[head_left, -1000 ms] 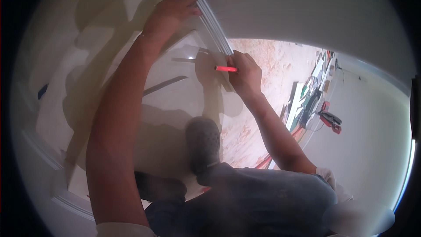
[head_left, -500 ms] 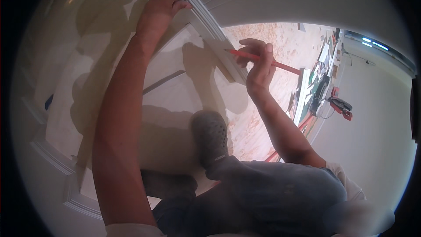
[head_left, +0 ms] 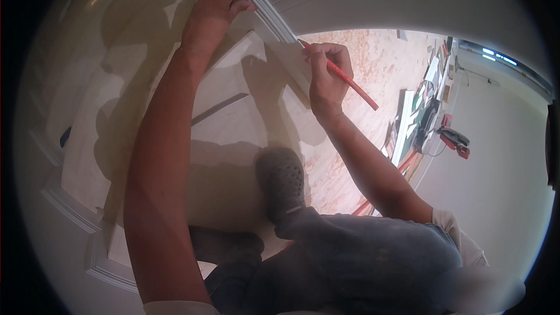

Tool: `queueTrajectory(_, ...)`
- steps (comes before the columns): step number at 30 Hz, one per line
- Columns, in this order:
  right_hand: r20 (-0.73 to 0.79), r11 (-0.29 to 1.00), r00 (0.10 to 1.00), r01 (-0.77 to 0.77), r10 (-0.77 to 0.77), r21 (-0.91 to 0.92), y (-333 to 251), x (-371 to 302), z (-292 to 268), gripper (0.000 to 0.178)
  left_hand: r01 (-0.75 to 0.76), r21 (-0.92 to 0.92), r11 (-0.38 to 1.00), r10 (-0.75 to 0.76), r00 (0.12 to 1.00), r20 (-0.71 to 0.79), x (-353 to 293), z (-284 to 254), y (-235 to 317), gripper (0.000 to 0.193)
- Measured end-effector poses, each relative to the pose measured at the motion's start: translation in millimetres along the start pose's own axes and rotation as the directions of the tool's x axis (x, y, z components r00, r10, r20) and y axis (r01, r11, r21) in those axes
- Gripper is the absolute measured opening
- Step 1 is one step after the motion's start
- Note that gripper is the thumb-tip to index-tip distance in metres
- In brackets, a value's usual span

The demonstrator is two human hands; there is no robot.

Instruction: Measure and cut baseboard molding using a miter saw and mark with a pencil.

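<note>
Near, at 6 o'clock: the person's knee and grey trousers (head_left: 361,256), with 1 grey clog (head_left: 283,181) planted on a white panel (head_left: 221,134) lying flat under the work. If the foot shifts its weight, the panel could slide and take the alignment with it.

Mid, 1 o'clock of centre: right hand (head_left: 328,76) is closed in a writing pinch on a red pencil (head_left: 350,83), tip up at 11 o'clock touching the white trim (head_left: 274,20), shaft trailing to 4 o'clock. The pinch sits near the tip, so pressing hard could snap the lead or skid it off the ribbed profile and leave a stray line.

Further, 11 o'clock: left hand (head_left: 216,9) is wrapped over the top edge of the trim, fingers curled shut on it, arm fully stretched. That long reach looks tiring; any sag would likely move the trim under the pencil and put the mark in the wrong spot.

Far, 3 o'clock: tools (head_left: 452,137) and long strips along the wall on a dusty floor (head_left: 373,52), well apart from both hands. The dust could be slippery underfoot.
</note>
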State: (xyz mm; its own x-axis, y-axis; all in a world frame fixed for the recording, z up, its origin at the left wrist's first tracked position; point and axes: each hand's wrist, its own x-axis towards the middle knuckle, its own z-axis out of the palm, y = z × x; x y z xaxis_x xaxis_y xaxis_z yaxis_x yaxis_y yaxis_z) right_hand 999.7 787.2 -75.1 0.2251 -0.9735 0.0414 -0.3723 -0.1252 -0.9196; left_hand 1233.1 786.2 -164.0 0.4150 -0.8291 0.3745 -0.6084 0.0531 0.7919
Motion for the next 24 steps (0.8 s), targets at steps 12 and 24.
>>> queueTrajectory(12,0.011,0.998,0.998,0.058,-0.058,-0.023,4.3,-0.9,0.0,0.022,0.049,-0.032,0.998,-0.049,0.998,0.029,0.4,-1.8,3.5,0.049)
queueTrajectory(24,0.014,0.998,0.998,0.057,-0.057,-0.011,3.9,0.0,-0.6,0.021,0.002,-0.008,1.000,-0.002,1.000,0.014,0.5,-0.6,-1.7,0.050)
